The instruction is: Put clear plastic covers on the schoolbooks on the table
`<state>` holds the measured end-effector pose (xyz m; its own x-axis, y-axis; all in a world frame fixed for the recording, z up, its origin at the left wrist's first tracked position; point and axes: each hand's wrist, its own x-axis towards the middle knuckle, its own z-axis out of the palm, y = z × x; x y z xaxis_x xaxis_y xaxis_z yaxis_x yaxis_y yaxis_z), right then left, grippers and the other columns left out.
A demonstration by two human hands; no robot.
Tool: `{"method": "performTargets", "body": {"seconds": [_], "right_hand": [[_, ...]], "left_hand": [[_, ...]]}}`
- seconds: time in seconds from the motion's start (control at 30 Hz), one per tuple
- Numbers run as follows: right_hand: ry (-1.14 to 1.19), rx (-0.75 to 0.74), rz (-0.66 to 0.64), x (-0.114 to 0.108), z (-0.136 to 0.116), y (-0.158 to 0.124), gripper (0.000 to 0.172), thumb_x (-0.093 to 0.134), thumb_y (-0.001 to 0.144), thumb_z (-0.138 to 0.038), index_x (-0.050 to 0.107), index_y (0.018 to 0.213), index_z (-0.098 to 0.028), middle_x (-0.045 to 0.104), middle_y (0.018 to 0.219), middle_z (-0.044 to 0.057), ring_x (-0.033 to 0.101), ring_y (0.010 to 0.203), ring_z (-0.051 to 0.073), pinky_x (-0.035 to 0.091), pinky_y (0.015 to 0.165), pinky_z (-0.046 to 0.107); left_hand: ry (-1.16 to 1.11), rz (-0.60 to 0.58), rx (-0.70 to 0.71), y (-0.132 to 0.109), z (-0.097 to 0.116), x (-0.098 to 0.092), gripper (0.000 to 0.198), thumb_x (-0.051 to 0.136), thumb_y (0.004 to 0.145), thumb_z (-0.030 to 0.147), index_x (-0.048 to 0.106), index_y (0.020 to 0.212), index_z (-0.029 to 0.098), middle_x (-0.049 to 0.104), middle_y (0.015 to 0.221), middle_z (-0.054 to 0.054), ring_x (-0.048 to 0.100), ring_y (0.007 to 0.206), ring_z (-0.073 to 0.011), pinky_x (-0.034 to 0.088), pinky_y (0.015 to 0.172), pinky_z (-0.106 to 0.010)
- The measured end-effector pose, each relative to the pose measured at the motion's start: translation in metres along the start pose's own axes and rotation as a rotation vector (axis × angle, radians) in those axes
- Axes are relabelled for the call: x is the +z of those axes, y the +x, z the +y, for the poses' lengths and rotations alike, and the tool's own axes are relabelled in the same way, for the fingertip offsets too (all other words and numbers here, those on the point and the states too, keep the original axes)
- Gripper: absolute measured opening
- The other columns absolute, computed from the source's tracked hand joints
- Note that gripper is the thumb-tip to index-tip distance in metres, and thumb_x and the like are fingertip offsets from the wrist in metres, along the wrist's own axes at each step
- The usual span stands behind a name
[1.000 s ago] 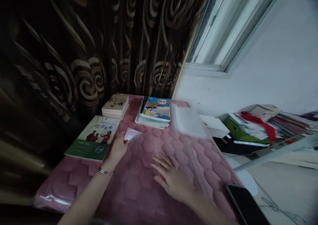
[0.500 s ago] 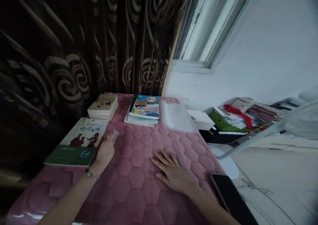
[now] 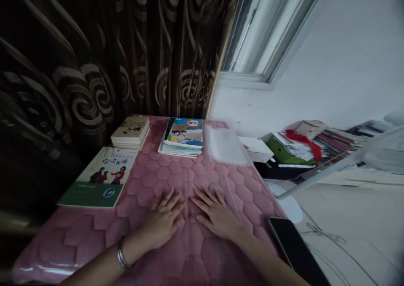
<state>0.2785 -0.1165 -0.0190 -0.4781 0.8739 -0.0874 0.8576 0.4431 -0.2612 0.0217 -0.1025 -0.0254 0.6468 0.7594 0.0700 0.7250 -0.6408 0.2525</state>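
Both hands lie palm down, side by side, over the pink hexagon-patterned tabletop point(image 3: 142, 231). My left hand point(image 3: 166, 216), with a silver bracelet at the wrist, is open with its fingers spread. To its right, my right hand point(image 3: 217, 214) is open too, fingers apart and pressed flat. Under them lies a clear plastic sheet point(image 3: 229, 189), its faint edge and crease showing; its full outline is hard to make out. Left of my hands rests a green-and-white book point(image 3: 97, 178).
At the back stand a stack of tan books point(image 3: 131, 130) and a pile topped by a blue textbook point(image 3: 184, 133). Beside them lie clear plastic covers point(image 3: 225, 145). A black phone point(image 3: 295, 248) sits at the right edge. Beyond are a white box point(image 3: 255, 148) and a lamp or fan pole point(image 3: 328, 168).
My left hand has moved right, away from the green-and-white book and a small whitish plastic piece at its fingers, and now lies flat. My right hand stays almost in place.
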Motion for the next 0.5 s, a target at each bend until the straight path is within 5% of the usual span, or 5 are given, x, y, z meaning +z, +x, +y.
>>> {"method": "performTargets", "body": {"seconds": [0.17,0.5], "right_hand": [[-0.016,0.007,0.034,0.003,0.016,-0.008,0.051,0.034,0.099,-0.051,0.033,0.148,-0.036,0.026,0.158,-0.001,0.017,0.147,0.024,0.014,0.119,0.057],[-0.049,0.073,0.088,0.004,0.039,-0.002,0.053,0.034,0.100,-0.048,0.031,0.150,-0.030,0.027,0.158,0.002,0.020,0.147,0.023,0.018,0.119,0.052]], "left_hand": [[0.021,0.032,-0.048,-0.011,0.001,0.015,0.060,0.050,0.092,0.048,0.031,0.149,0.039,0.020,0.162,-0.004,0.021,0.147,-0.0309,0.019,0.116,-0.058],[0.118,0.123,-0.096,-0.014,-0.040,0.012,0.058,0.049,0.092,0.051,0.035,0.147,0.040,0.021,0.161,-0.003,0.029,0.144,-0.0273,0.022,0.117,-0.049]]}}
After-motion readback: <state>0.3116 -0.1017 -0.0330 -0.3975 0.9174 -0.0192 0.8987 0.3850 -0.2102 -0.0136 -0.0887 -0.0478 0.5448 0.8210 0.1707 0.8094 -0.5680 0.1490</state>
